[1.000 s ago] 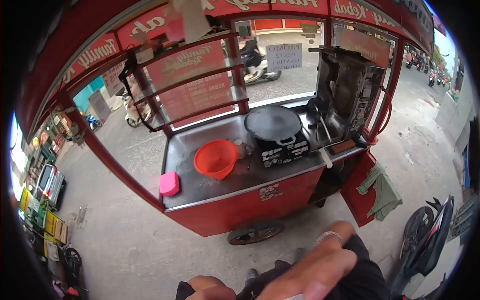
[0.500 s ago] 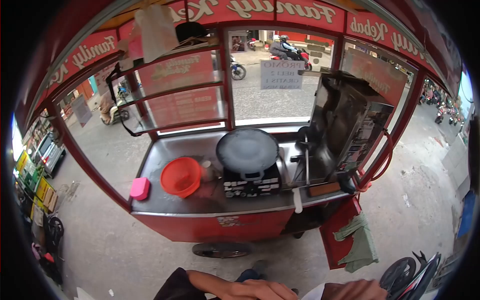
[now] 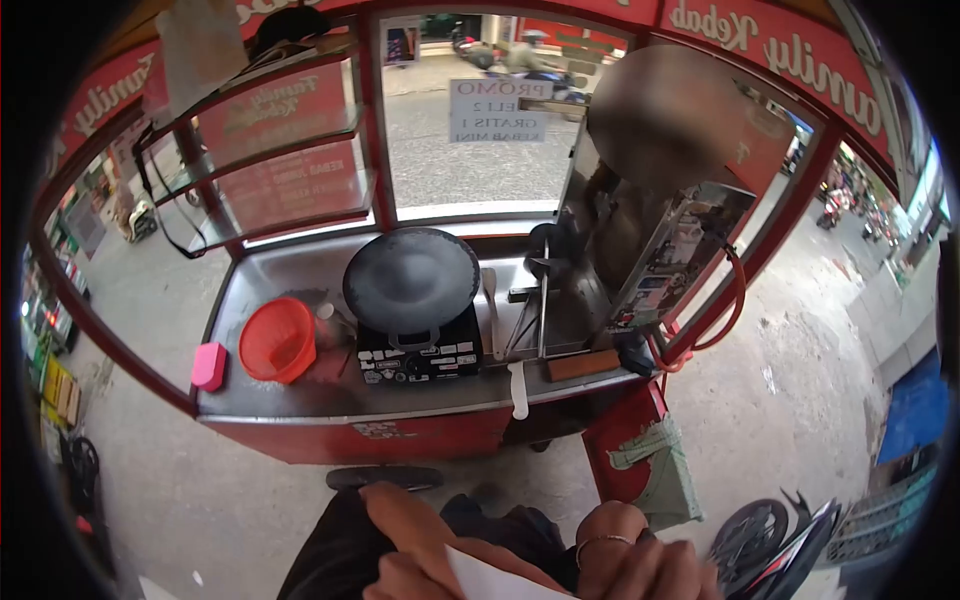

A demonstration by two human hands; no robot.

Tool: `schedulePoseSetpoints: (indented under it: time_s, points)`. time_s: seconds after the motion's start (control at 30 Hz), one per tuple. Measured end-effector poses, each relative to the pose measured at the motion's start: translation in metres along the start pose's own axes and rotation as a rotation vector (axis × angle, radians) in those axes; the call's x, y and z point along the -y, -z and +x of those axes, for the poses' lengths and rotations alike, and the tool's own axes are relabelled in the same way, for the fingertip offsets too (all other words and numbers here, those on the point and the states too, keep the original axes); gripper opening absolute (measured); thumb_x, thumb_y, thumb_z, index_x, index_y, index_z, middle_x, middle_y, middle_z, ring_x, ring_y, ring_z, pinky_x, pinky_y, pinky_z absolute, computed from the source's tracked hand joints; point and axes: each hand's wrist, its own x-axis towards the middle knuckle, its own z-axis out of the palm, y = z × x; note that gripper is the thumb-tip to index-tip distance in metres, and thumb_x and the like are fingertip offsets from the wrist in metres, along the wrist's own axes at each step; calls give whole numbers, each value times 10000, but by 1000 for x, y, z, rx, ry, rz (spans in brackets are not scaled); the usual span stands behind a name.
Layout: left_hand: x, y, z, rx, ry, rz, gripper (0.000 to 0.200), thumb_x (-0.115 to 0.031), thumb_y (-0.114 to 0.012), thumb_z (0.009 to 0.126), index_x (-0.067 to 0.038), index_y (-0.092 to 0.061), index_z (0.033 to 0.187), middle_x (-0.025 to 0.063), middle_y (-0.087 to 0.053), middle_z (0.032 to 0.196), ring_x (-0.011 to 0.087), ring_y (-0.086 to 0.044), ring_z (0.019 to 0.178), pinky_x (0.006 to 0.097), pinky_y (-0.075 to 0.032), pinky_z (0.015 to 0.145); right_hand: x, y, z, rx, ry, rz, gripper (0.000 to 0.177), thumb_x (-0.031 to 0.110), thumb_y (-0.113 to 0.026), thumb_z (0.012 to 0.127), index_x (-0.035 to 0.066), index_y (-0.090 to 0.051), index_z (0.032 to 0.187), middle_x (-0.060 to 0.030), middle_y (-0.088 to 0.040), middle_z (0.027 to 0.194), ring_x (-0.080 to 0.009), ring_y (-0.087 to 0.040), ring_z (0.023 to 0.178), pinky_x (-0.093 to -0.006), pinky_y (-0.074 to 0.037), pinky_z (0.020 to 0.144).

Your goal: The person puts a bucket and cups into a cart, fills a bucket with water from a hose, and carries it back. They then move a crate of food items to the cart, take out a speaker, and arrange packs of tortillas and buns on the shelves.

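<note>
Low at the bottom edge, my left hand [image 3: 405, 578] has its fingers curled against the edge of a white sheet-like thing [image 3: 490, 578]. The sheet lies over part of my forearm, and its kind does not show. My right hand [image 3: 648, 568], a thin bracelet at its wrist, is close to the sheet's right side with its fingers bent and somewhat blurred. What those fingers hold, if anything, is hidden. Both hands are close to my body, in front of and apart from the red food cart [image 3: 330, 438].
On the cart's metal top stand a red plastic basin [image 3: 262, 342], a pink box [image 3: 209, 366], a wok [image 3: 411, 280] on a stove [image 3: 420, 362] and a knife with a white handle [image 3: 518, 390]. A green cloth [image 3: 655, 465] hangs on the open red door. A motorbike [image 3: 770, 550] is at lower right.
The view has shifted, so the cart appears further left. Both hands show more fully, and the white sheet between them is larger in view.
</note>
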Motion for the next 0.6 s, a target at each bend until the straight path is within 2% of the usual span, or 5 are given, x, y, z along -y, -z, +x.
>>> schedulePoseSetpoints:
  time_s: [0.27,0.4,0.47,0.53,0.6]
  points:
    - [49,-53,66,-210,176,-204,463,-172,-565,890,-88,-385,1309,66,-553,1138,186,-573,977,286,-472,818,31,101,-32,251,-303,299,291,283,-591,887,168,-643,1149,-90,-669,1054,-214,-668,893,-398,-509,787]
    - [58,-63,81,-1033,452,19,581,-181,-579,881,-101,-339,1404,49,-542,1202,175,-569,1016,283,-469,821,24,126,-107,-134,-224,-449,310,92,-634,773,-13,-584,1060,-193,-583,927,-339,-592,846,-365,-501,795]
    - [90,-67,103,-1548,510,208,434,-142,-494,923,-61,-412,1341,49,-553,1141,178,-575,966,290,-469,806,-9,151,-91,244,-295,-909,310,92,-647,774,49,-600,1078,-190,-599,1001,-361,-611,882,-388,-498,765]
    - [126,-114,108,-1850,381,-858,383,-206,-537,893,-16,-501,1224,111,-571,1148,218,-566,1000,320,-428,879,-29,160,-128,559,-549,-904,288,115,-622,816,46,-596,1095,-186,-618,983,-362,-628,887,-384,-501,741]
    - [176,-168,87,-1925,386,-1121,457,-282,-514,891,-31,-459,1269,104,-573,1141,214,-560,1027,317,-393,946,-25,175,-200,630,-997,-652,205,94,-563,870,24,-583,1061,-203,-609,943,-346,-641,841,-362,-506,688]
